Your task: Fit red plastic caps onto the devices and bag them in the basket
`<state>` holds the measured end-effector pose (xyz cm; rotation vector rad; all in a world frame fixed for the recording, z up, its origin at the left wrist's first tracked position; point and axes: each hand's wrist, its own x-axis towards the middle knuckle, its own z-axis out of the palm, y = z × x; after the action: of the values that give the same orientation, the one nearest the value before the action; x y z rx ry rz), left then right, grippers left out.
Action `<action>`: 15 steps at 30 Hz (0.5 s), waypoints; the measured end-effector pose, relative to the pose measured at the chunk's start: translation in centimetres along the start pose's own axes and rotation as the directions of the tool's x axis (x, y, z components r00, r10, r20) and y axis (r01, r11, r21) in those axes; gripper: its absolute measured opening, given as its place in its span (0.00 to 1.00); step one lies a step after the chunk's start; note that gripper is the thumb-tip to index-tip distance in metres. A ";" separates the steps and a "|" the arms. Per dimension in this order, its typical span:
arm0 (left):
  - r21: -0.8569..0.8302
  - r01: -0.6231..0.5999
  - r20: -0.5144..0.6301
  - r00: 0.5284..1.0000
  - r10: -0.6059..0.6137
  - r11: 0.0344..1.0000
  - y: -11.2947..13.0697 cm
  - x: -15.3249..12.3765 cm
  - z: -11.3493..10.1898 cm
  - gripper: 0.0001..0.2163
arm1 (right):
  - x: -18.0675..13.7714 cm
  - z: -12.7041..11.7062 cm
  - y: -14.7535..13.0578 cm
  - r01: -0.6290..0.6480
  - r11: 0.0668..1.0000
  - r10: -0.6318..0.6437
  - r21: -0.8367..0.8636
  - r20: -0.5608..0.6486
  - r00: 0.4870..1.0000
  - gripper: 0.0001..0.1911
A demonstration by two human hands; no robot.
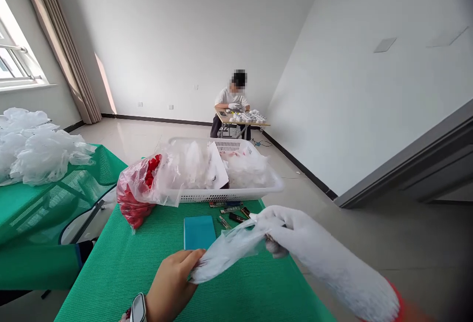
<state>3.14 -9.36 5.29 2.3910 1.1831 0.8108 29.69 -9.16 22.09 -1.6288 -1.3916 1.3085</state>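
Note:
A thin, translucent white plastic bag (232, 248) is stretched between my two hands above the green-covered table. My bare left hand (175, 280), with a watch on the wrist, pinches its lower left end between thumb and fingers. My right hand (283, 228), in a white knitted glove, grips the upper right end. Something small and dark shows at the right fingers, too little to name. Just behind the plastic bag lies a flat blue rectangular object (199, 232). Several small dark and silvery items (236, 217) lie beside it, partly hidden by the right hand.
A white plastic basket (229, 195) holding clear bags stands behind. At its left sits a bag of red pieces (138, 194). White plastic is heaped (40, 149) on another green-covered table. Further off, a person (232, 97) in white gloves sits at a small table (264, 124).

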 end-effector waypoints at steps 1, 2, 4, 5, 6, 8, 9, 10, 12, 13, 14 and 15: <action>0.026 -0.012 -0.017 1.000 0.012 1.000 -0.6 0.5 -0.1 0.24 | 1.0 -0.7 -0.7 -0.007 1.000 0.007 -0.002 -0.002 1.000 0.18; 0.043 -0.015 -0.041 0.999 0.017 0.999 -1.3 1.1 -0.2 0.22 | 2.1 -1.4 -1.7 0.016 1.000 -0.016 -0.004 -0.006 1.000 0.17; 0.060 0.006 -0.104 0.995 0.000 0.998 -2.8 1.9 -0.3 0.20 | 4.7 -3.0 -4.1 0.093 0.994 -0.096 -0.058 -0.054 0.994 0.14; 0.061 0.025 -0.140 0.990 -0.016 0.998 -3.6 2.2 -0.3 0.18 | 6.2 -3.8 -5.5 0.137 0.986 -0.145 -0.090 -0.089 0.985 0.14; 0.058 0.043 -0.175 0.984 -0.032 0.997 -4.4 2.3 -0.2 0.16 | 7.7 -4.5 -7.0 0.170 0.980 -0.183 -0.103 -0.130 0.974 0.13; 0.050 0.077 -0.234 0.970 -0.063 0.996 -5.7 2.4 0.1 0.13 | 10.8 -6.1 -9.9 0.236 0.962 -0.261 -0.134 -0.215 0.941 0.14; 0.049 0.098 -0.252 0.964 -0.083 0.994 -6.3 2.3 0.2 0.12 | 12.3 -6.9 -11.3 0.275 0.952 -0.302 -0.135 -0.272 0.914 0.16; 0.049 0.120 -0.260 0.960 -0.104 0.992 -6.8 2.2 0.4 0.11 | 13.6 -7.6 -12.5 0.321 0.933 -0.358 -0.164 -0.333 0.872 0.18; 0.037 0.167 -0.259 0.954 -0.152 0.985 -7.5 2.0 0.5 0.12 | 16.0 -8.8 -14.1 0.345 0.896 -0.439 -0.279 -0.439 0.784 0.23; 0.019 0.192 -0.253 0.950 -0.180 0.981 -7.8 1.9 0.5 0.12 | 16.9 -9.2 -14.4 0.338 0.887 -0.455 -0.314 -0.476 0.752 0.22; -0.007 0.216 -0.245 0.946 -0.211 0.976 -8.0 1.9 0.4 0.13 | 17.7 -9.4 -14.3 0.323 0.879 -0.468 -0.351 -0.499 0.729 0.20; -0.040 0.244 -0.235 0.940 -0.247 0.969 -8.2 1.9 0.4 0.14 | 18.3 -9.3 -13.7 0.299 0.873 -0.472 -0.386 -0.510 0.719 0.19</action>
<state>-0.66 -3.05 1.23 2.1230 1.5296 1.0365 32.84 13.07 32.24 -1.5993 -1.4373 0.3045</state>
